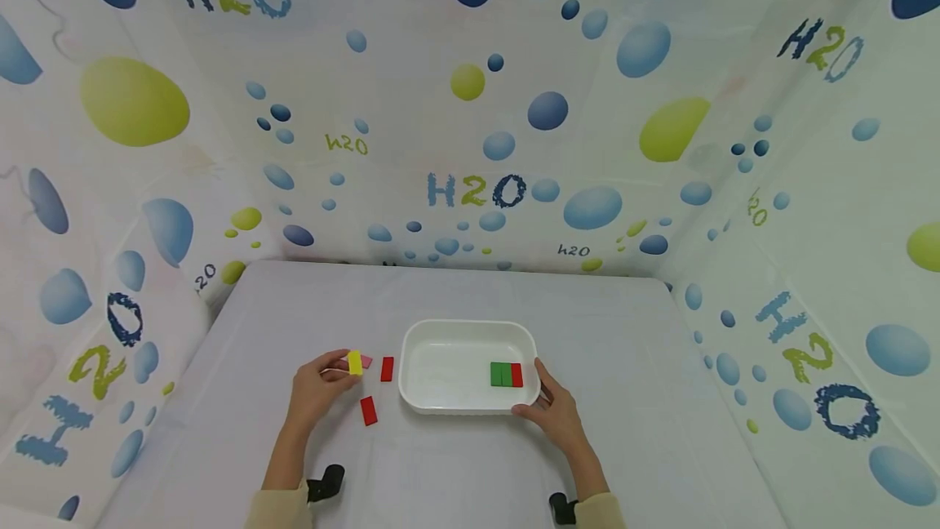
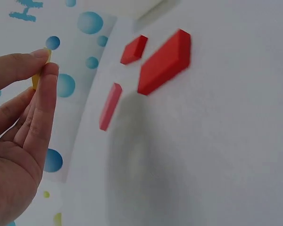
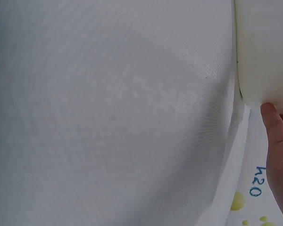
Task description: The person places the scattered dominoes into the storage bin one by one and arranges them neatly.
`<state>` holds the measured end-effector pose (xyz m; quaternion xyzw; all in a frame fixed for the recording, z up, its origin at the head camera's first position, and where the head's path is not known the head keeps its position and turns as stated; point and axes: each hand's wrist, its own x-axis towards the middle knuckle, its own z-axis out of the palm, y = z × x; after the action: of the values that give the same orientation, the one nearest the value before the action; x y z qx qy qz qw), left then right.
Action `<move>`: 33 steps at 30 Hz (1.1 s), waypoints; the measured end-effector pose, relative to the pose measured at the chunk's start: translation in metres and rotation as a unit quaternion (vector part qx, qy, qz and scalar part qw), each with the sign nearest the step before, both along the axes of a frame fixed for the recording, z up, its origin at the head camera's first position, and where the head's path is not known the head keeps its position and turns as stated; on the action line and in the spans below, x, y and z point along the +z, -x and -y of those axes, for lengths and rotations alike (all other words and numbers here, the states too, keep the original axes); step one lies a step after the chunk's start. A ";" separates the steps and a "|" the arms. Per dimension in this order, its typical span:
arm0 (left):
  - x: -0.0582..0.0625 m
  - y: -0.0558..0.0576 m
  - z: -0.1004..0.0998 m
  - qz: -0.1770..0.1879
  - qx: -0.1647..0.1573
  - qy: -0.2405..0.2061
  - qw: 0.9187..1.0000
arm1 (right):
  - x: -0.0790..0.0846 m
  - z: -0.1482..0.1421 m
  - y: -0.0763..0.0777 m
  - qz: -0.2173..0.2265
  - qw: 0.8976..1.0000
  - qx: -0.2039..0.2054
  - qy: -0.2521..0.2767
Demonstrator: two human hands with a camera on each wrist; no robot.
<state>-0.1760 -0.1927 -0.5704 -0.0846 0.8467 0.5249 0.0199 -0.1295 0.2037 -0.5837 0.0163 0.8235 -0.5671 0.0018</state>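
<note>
My left hand (image 1: pixel 319 384) pinches a small yellow block (image 1: pixel 355 362) between thumb and fingertips, held up off the table in the left wrist view. A pink block (image 1: pixel 366 362) lies just behind it, partly hidden in the head view. Two red blocks lie nearby: one red block (image 1: pixel 387 369) close to the tray's left side, another red block (image 1: pixel 369 411) nearer the front. My right hand (image 1: pixel 552 408) holds the white tray (image 1: pixel 455 407) at its near right corner, thumb against the front wall. Inside the tray's right part, green blocks (image 1: pixel 501 374) sit side by side with a red block (image 1: pixel 517 375).
A white cloth covers the table (image 1: pixel 455 472), whose far edge meets a patterned curtain (image 1: pixel 470 145) with bubbles and H2O lettering. The curtain also hangs on both sides. Black wrist mounts (image 1: pixel 326 483) sit at both sleeves.
</note>
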 end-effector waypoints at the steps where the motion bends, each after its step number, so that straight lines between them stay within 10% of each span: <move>1: 0.003 0.001 -0.002 -0.001 0.000 -0.002 1.000 | 0.004 0.001 -0.001 0.000 1.000 0.000 -0.002; 18: 0.023 0.018 -0.059 -0.032 -0.043 -0.047 0.997 | 0.023 0.005 -0.010 0.004 1.000 0.010 -0.001; 33: 0.020 0.027 -0.118 -0.065 -0.082 -0.066 0.992 | -0.013 -0.006 0.003 0.004 1.000 0.002 0.010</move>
<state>-0.2026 -0.0744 -0.5508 0.0210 0.8141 0.5802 0.0136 -0.1322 0.2100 -0.5964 0.0167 0.8177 -0.5754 0.0064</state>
